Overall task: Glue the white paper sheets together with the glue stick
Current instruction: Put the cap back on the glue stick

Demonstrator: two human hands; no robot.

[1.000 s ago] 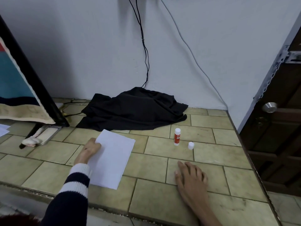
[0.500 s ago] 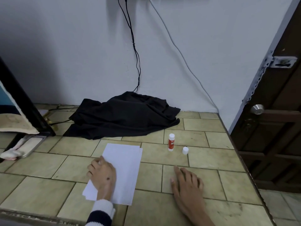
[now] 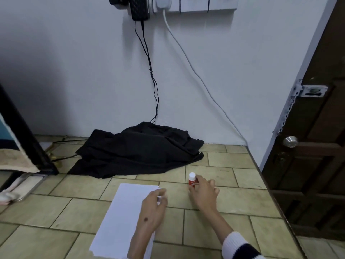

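- On a tiled floor [image 3: 78, 214] beside a white wall, white paper sheets [image 3: 123, 217] lie flat.
- Left hand [image 3: 152, 208] rests on the sheets' right edge, fingers loosely curled, gripping nothing.
- Right hand [image 3: 203, 193] has its fingers closing around an upright glue stick [image 3: 192, 180]; whether the grip is firm is unclear.
- Black cloth [image 3: 138, 150] lies behind.

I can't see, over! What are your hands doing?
Right hand closing on glue stick, grip unclear. Left hand open over paper. Nothing blocking.
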